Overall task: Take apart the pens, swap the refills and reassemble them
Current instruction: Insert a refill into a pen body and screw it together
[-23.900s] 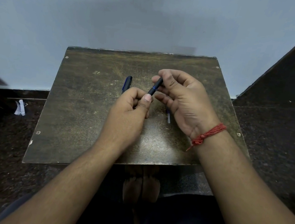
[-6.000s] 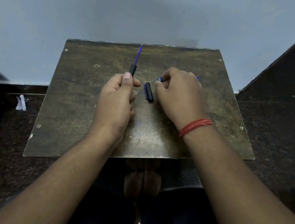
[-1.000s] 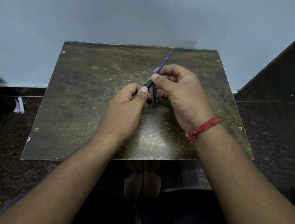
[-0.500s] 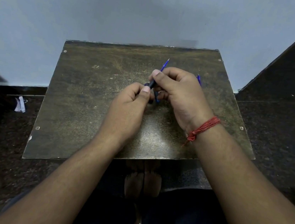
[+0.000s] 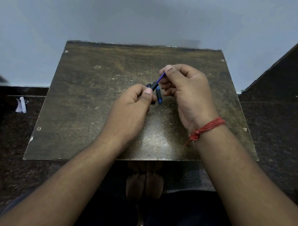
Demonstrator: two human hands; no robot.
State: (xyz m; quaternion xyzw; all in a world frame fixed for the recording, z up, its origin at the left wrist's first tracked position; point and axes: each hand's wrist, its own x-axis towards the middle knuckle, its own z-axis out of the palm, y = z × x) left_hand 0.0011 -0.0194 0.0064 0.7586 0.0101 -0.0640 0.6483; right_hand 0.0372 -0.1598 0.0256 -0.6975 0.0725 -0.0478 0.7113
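Above the table (image 5: 91, 117), the left hand (image 5: 131, 110) clamps the black barrel (image 5: 154, 85) while the right hand (image 5: 182, 90) pinches the blue refill (image 5: 161, 77), apparently mid-insertion; next, seat it straight.

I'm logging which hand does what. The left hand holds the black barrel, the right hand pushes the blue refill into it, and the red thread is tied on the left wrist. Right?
Not quite: the head view shows the red thread on the right wrist. The rest stands: the left hand holds the black barrel and the right hand pushes the blue refill into it.
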